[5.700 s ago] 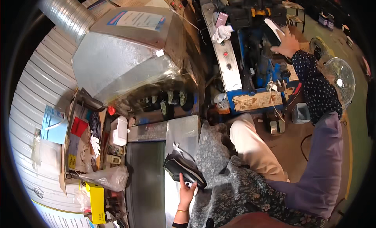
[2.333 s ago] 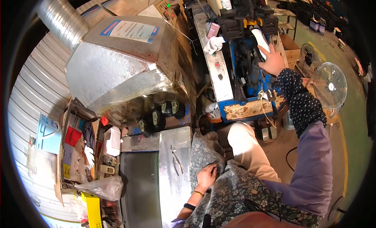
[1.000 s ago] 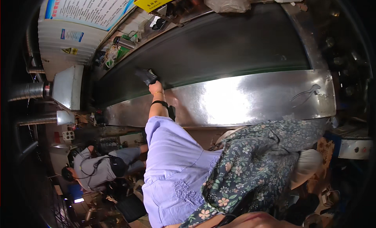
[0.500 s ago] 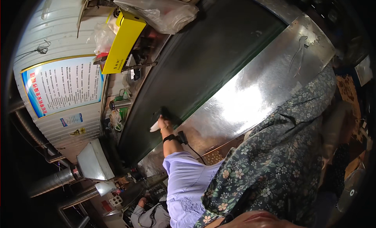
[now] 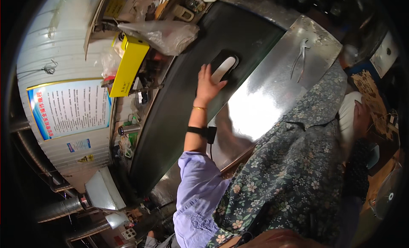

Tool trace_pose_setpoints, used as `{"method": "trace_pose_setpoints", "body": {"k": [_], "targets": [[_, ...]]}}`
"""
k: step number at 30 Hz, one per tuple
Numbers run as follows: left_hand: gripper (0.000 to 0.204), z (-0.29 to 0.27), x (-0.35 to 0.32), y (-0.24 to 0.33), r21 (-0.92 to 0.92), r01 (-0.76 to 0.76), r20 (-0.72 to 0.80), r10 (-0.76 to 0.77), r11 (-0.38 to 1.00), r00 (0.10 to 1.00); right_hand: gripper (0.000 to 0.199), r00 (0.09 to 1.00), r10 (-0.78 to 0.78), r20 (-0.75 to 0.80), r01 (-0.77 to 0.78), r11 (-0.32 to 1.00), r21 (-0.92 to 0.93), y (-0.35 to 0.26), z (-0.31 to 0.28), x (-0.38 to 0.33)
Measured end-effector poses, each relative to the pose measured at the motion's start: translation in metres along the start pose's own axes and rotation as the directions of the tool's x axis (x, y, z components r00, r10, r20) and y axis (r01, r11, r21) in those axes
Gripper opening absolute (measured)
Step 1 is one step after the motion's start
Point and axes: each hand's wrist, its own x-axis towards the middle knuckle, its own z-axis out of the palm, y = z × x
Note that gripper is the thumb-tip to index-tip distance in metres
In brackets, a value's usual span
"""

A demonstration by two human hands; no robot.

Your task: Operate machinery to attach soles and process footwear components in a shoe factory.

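Note:
My left hand [image 5: 207, 87], its fingers spread, reaches over the dark conveyor belt [image 5: 170, 103]. Beside its thumb and fingertips lies a black shoe-shaped piece [image 5: 226, 69] with a long white rounded face turned up; the hand is at its near end, and whether it touches is hard to tell. At the far right, my right hand [image 5: 362, 119] is closed against a white, long, rounded piece [image 5: 348, 113], partly hidden by the floral apron [image 5: 294, 158]. Pincers [image 5: 300, 60] lie on the shiny metal ledge [image 5: 272, 86] between belt and apron.
Left of the belt, a shelf carries a yellow box [image 5: 128, 66] and a clear plastic bag [image 5: 172, 37]. A metal duct hood [image 5: 104, 189] stands at lower left, near a wall notice [image 5: 70, 107]. A worn brown board [image 5: 372, 98] is at the right.
My left hand has moved farther along the belt and opened; the black-and-white piece now lies beside it. My right hand, blurred before, shows against the white piece. The view has shifted.

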Motion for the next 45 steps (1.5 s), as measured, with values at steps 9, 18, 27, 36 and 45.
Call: {"method": "trace_pose_setpoints", "body": {"k": [9,18,27,36,45], "targets": [[0.087,0.003,0.040,-0.007,0.102,0.345,0.484,-0.349,0.933,0.802,0.017,0.969,0.235,-0.081,-0.201,0.932,0.300,-0.031,-0.026,0.006],[0.047,0.000,-0.036,0.207,-0.858,0.334,0.404,0.112,0.390,0.908,0.060,0.990,-0.059,0.126,-0.114,0.179,0.977,-0.138,-0.141,0.122],[0.093,0.046,0.000,0.359,-0.794,-0.164,0.249,0.559,0.585,0.791,0.051,0.961,-0.155,0.231,-0.099,0.586,0.804,-0.146,-0.146,0.068],[0.082,0.089,0.005,0.357,-0.887,0.452,0.446,0.434,0.096,0.783,0.049,0.939,-0.167,0.302,-0.152,0.587,0.795,-0.129,-0.129,0.081],[0.066,0.104,-0.007,0.367,-0.813,-0.204,-0.042,0.295,0.545,0.955,0.035,0.996,-0.064,-0.056,0.083,0.599,0.796,-0.135,-0.116,0.075]]}}
